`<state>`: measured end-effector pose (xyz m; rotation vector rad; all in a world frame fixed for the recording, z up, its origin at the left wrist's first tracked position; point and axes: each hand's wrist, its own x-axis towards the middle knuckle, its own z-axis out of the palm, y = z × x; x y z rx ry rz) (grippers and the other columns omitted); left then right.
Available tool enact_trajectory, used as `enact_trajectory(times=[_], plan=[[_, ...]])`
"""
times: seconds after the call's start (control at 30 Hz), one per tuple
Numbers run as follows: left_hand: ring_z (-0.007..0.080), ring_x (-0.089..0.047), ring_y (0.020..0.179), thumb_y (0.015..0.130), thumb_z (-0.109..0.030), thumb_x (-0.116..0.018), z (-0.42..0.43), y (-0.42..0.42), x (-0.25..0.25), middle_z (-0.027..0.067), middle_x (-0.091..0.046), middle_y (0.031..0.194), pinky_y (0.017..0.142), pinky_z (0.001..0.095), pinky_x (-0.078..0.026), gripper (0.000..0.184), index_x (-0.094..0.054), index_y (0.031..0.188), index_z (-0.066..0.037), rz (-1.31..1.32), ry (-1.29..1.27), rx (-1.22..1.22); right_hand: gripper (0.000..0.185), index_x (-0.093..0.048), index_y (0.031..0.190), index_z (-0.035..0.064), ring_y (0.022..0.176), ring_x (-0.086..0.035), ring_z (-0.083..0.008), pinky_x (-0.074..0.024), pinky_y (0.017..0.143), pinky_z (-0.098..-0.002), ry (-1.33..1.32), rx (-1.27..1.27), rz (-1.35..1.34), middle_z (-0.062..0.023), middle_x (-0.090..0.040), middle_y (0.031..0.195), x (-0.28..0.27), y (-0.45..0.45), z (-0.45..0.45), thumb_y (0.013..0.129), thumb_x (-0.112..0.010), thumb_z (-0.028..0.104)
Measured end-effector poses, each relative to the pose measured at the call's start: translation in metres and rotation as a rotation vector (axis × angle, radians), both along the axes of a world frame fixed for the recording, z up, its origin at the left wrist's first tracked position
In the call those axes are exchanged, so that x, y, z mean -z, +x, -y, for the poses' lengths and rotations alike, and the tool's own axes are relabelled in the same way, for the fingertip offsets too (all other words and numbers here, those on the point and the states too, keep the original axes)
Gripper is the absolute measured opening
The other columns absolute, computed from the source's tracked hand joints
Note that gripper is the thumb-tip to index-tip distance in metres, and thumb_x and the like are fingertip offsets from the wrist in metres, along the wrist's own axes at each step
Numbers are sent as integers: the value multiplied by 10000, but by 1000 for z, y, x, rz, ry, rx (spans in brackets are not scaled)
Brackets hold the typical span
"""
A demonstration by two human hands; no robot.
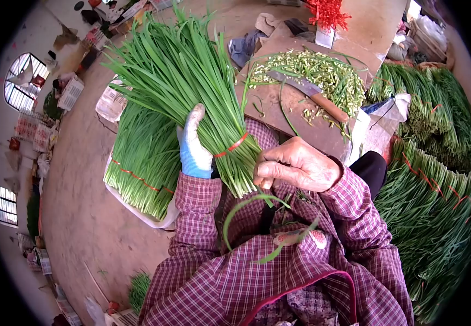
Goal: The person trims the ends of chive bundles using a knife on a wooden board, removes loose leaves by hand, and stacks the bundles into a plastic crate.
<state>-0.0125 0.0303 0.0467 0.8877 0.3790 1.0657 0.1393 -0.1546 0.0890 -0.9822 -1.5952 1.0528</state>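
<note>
A large bunch of long green leafy stalks is held at a slant in my left hand, which wears a white and blue glove. A red band goes around the bunch near its pale cut ends. My bare right hand is beside those ends, its fingers curled together; what they pinch, if anything, is hidden. Just below, a loose curved green leaf hangs over the checked clothing on my lap.
A knife lies on a board among chopped stalk ends. Banded bunches fill a white tray at the left. More bunches are piled at the right. Red tinsel stands beyond the board.
</note>
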Motion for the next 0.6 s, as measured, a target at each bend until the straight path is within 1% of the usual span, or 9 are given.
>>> enact_trajectory(times=[0.07, 0.1, 0.13, 0.23, 0.33, 0.43, 0.47, 0.53, 0.6], plan=[[184, -619, 1017, 877, -143, -594, 2, 3, -3, 98, -606, 1147, 887, 329, -534, 392, -534, 1235, 6, -1, 21, -23, 487, -646, 802, 35, 567, -643, -260, -485, 536, -381, 255, 488, 734, -114, -613, 587, -3, -10, -4, 900, -571, 506], [182, -613, 1025, 876, -137, -597, 7, 4, -6, 95, -599, 1158, 898, 328, -528, 405, -522, 1249, 2, -28, 52, -63, 485, -628, 786, 48, 571, -627, -334, -489, 537, -421, 208, 582, 850, -128, -626, 623, -2, -22, -8, 851, -609, 528], [179, -607, 1034, 875, -131, -600, 10, 4, -11, 92, -592, 1170, 909, 327, -522, 419, -510, 1263, -2, -54, 84, -105, 466, -612, 800, 61, 524, -619, -303, -481, 502, -402, 198, 647, 1010, -109, -620, 605, 0, -32, -13, 832, -634, 526], [185, -588, 1076, 870, -103, -606, 12, 1, -12, 95, -575, 1203, 950, 340, -499, 452, -483, 1296, -19, -74, 112, -137, 339, -599, 897, 68, 485, -606, -261, -464, 463, -377, 283, 698, 948, -85, -591, 562, 20, -50, -28, 832, -672, 393], [198, -584, 1094, 854, -88, -617, 12, -6, -10, 102, -571, 1216, 968, 345, -489, 503, -452, 1325, -21, -93, 124, -169, 259, -599, 852, 62, 524, -610, -308, -472, 492, -411, 244, 528, 832, -120, -581, 574, 22, -51, -27, 852, -656, 315], [219, -604, 1077, 855, -80, -611, 10, -10, -10, 132, -573, 1209, 974, 353, -494, 526, -412, 1335, 1, -161, 145, -205, 315, -631, 825, 62, 609, -612, -362, -463, 535, -450, 246, 3, 462, -162, -603, 646, 9, -52, -7, 901, -619, 367], [219, -604, 1077, 855, -80, -611, 7, -13, -7, 132, -573, 1209, 974, 353, -494, 526, -412, 1335, 1, -161, 147, -204, 372, -654, 916, 67, 638, -642, -340, -487, 555, -434, 234, -124, 457, -155, -635, 680, 3, -50, -2, 902, -610, 436], [221, -612, 1069, 861, -68, -600, 6, -19, -3, 137, -575, 1205, 965, 358, -502, 516, -410, 1335, 1, -227, 215, -232, 431, -655, 990, 65, 668, -670, -315, -514, 579, -408, 215, -74, 532, -142, -668, 718, -12, -39, -6, 883, -612, 480], [206, -610, 1055, 856, -40, -604, 16, -16, -15, 118, -582, 1196, 942, 338, -505, 521, -414, 1340, -12, -231, 225, -194, 381, -636, 973, 29, 662, -684, -273, -525, 589, -380, 267, 271, 421, -147, -674, 717, -26, -26, -25, 882, -649, 398]])
